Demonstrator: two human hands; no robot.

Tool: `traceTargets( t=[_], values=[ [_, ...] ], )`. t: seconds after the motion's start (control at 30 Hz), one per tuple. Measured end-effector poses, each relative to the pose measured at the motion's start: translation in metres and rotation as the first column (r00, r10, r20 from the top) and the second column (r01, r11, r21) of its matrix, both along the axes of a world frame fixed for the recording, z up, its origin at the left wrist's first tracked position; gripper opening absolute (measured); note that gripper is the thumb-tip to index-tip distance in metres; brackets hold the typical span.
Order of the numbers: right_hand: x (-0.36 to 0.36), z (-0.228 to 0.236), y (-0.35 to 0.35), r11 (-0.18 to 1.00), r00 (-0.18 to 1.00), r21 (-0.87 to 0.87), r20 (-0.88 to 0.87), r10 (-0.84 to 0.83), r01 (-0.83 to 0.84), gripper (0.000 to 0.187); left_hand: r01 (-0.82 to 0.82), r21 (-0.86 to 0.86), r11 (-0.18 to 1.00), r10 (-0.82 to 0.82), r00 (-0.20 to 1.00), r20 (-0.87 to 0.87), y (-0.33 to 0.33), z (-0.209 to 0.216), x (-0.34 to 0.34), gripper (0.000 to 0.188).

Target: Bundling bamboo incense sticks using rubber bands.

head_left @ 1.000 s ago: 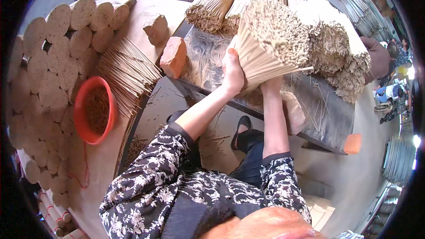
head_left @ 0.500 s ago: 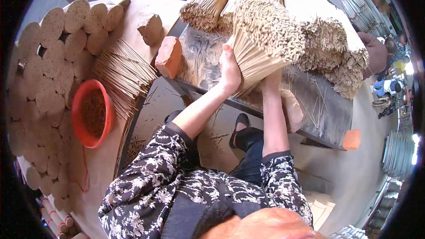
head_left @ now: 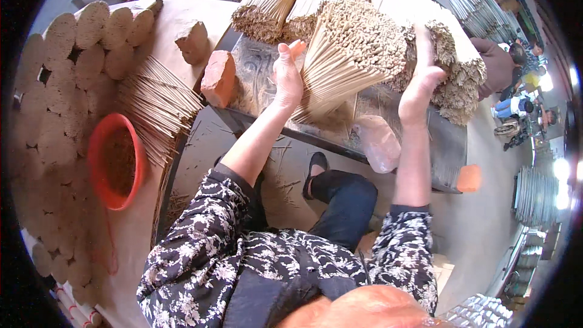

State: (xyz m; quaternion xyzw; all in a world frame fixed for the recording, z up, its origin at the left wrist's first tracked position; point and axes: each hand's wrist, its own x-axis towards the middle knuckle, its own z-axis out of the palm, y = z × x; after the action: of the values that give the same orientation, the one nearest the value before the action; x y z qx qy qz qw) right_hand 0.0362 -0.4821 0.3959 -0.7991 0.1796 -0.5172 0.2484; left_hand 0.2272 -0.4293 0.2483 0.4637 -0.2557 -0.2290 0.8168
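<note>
A big bundle of thin pale sticks (head_left: 334, 76) stands on the dark work table, its knobbly top ends fanned wide. Just left of it is my left hand (head_left: 288, 76), thumb up and fingers stretched beside the sticks; whether it touches them I cannot tell. On the other side my right hand (head_left: 420, 82) is raised with its fingers out flat and slightly blurred, apart from the bundle's lower part. Neither hand grips anything. Behind and to the right, more stick bundles (head_left: 452, 54) are packed together, and two smaller bundles (head_left: 267, 0) lie at the back.
At left, a red bowl (head_left: 137, 170) of brown bits sits by loose sticks (head_left: 161, 103) and a wall of stacked round bundles (head_left: 61, 115). Bricks (head_left: 218, 79) and a wrapped block (head_left: 378, 146) rest along the dark table (head_left: 446, 161). Other people (head_left: 516, 106) are at far right.
Both hands have let go of the stick bundle and moved apart. My right hand came out from under it and swung up to the right. The view has shifted slightly.
</note>
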Motion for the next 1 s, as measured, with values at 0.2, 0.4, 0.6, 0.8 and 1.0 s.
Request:
traceTargets(
  t=[0.2,0.4,0.6,0.8,1.0],
  values=[
    [-0.005,0.034,-0.002,0.897,0.885,-0.437,-0.443,-0.144,-0.073,0.067,0.077,0.038,0.996,-0.077,0.997,0.007,0.002,0.001,0.008,0.084],
    [0.014,0.061,-0.029,0.985,0.887,-0.171,-0.455,-0.079,0.000,0.069,0.075,0.100,0.992,-0.076,0.997,0.006,0.001,-0.002,0.010,0.083],
    [0.021,0.067,-0.030,0.992,0.654,-0.087,-0.756,-0.008,-0.089,0.078,0.093,0.090,0.992,-0.091,0.996,-0.022,0.004,0.004,0.014,0.080],
    [0.039,0.071,0.004,0.897,0.778,-0.357,-0.628,-0.024,-0.260,0.080,0.128,0.153,0.980,-0.127,0.992,-0.017,0.002,0.004,0.017,0.082],
    [0.063,0.053,0.027,0.849,0.626,-0.465,-0.747,-0.224,-0.251,0.082,0.112,0.126,0.986,-0.106,0.993,-0.052,0.000,0.002,0.018,0.082]
  ],
)
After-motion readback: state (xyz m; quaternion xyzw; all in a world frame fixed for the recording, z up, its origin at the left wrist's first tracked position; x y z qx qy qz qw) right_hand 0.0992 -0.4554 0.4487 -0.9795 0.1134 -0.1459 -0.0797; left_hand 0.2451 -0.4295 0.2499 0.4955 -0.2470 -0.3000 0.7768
